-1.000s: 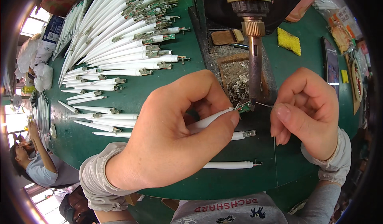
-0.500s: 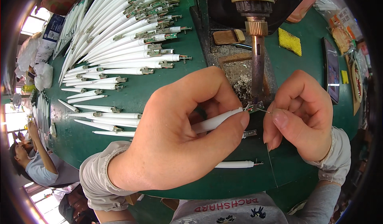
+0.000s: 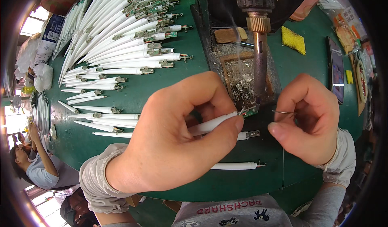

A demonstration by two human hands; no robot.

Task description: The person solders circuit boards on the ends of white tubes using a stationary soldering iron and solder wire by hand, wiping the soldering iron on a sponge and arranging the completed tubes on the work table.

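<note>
My left hand (image 3: pixel 178 134) is closed around a white stylus-like tube (image 3: pixel 212 124), its thumb and forefinger pinching near the end. From that end, thin wires and a small green circuit board (image 3: pixel 250 112) stick out to the right. The tip of a downward-pointing soldering iron (image 3: pixel 260 69) meets or nearly meets the board. To the right, curled fingers of my right hand (image 3: pixel 309 122) hold a thin solder wire (image 3: pixel 283 112), whose end is apart from the board. More of the wire hangs below that hand. Thumb and forefinger there are slightly apart.
Many white tubes with exposed metal ends (image 3: pixel 133 53) fan across the green table (image 3: pixel 169 75) at left. Two tubes lie below my left hand. A solder-flecked tray (image 3: pixel 238 81), a brown block (image 3: pixel 229 35), a yellow sponge (image 3: pixel 293 40) and a phone (image 3: pixel 335 71) stand beyond. Another person sits far left.
My right hand has drawn the solder wire away from the board, and its thumb and forefinger have parted. My left hand has shifted slightly left with the tube. Faint smoke rises beside the iron.
</note>
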